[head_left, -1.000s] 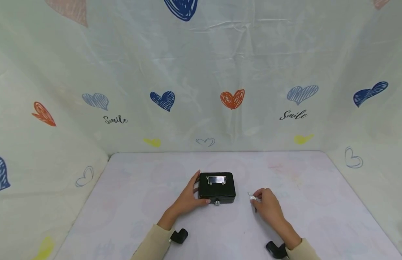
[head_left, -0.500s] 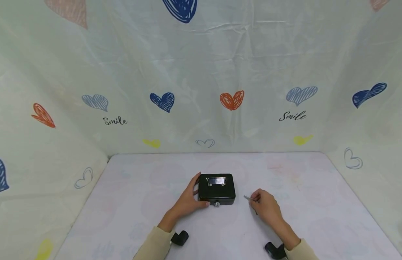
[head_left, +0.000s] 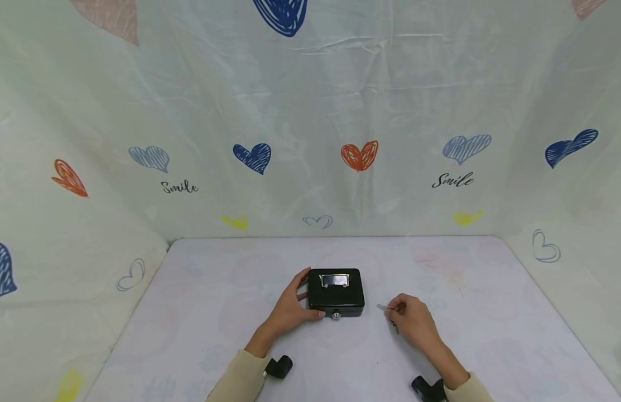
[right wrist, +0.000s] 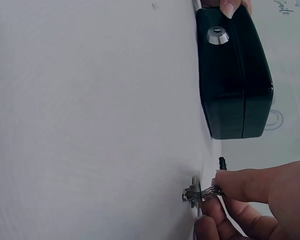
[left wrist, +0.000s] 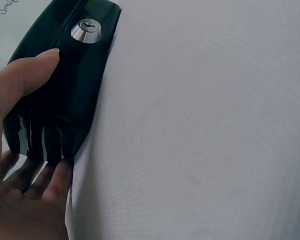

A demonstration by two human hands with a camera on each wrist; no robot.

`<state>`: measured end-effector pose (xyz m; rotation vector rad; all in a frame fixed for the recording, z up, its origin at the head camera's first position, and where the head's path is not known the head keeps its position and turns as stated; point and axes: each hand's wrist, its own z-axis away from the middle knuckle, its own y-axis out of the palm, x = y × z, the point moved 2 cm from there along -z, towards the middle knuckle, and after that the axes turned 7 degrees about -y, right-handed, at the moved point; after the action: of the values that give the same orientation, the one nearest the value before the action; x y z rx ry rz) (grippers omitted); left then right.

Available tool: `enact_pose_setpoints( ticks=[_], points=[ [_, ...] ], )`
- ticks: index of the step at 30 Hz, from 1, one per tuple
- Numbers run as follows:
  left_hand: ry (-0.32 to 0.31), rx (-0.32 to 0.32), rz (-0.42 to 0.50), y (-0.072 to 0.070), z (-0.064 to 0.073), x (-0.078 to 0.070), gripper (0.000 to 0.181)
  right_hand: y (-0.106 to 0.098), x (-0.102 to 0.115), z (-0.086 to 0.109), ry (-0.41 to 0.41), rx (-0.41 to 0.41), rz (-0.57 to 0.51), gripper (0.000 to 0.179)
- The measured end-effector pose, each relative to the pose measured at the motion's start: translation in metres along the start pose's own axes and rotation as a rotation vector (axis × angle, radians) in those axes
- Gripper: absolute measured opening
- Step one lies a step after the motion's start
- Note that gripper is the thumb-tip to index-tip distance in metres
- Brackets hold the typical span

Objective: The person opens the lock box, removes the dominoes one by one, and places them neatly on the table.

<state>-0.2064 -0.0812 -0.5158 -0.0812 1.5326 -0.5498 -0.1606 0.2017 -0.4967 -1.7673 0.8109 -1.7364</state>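
Observation:
A small black cash box (head_left: 335, 298) stands closed on the table, with a metal handle (head_left: 335, 280) on its lid and a silver lock (head_left: 336, 316) at its front. My left hand (head_left: 290, 310) holds its left front corner. In the left wrist view the thumb lies on the front face beside the lock (left wrist: 87, 31), and the fingers touch the end wall. Right of the box, my right hand (head_left: 413, 321) pinches a key (head_left: 382, 306) that points left, apart from the lock. In the right wrist view more keys (right wrist: 191, 195) hang from a ring (right wrist: 210, 192) at the fingertips.
The white tabletop (head_left: 230, 268) reaches back to a pale curtain (head_left: 310, 111) printed with hearts and "Smile". Black wrist cameras sit at the left cuff (head_left: 278, 367) and the right cuff (head_left: 428, 388).
In my right hand the key has turned from pointing up and away to pointing left at the box. The left hand and the cash box stay in place.

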Motion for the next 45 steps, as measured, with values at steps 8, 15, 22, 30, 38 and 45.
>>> enact_pose_setpoints(
  ticks=[8,15,22,30,38,45],
  points=[
    [-0.016,-0.018,0.02,0.002,0.0,-0.001,0.105,-0.005,0.002,0.002,-0.016,-0.011,-0.055,0.006],
    [-0.012,-0.016,0.119,0.0,-0.002,-0.002,0.102,-0.007,0.008,0.006,-0.013,-0.013,-0.174,0.006],
    [-0.014,0.009,0.202,-0.002,-0.002,-0.009,0.102,-0.001,0.013,0.008,-0.022,-0.022,-0.259,0.007],
    [-0.047,0.027,0.25,-0.007,0.007,-0.032,0.099,0.004,0.022,0.011,-0.048,-0.023,-0.316,0.009],
    [-0.104,0.015,0.312,-0.007,0.007,-0.033,0.097,0.006,0.031,0.013,-0.083,-0.032,-0.328,0.01],
    [-0.151,0.002,0.33,-0.006,0.004,-0.031,0.098,0.009,0.037,0.015,-0.103,-0.034,-0.331,0.013]
  ],
)
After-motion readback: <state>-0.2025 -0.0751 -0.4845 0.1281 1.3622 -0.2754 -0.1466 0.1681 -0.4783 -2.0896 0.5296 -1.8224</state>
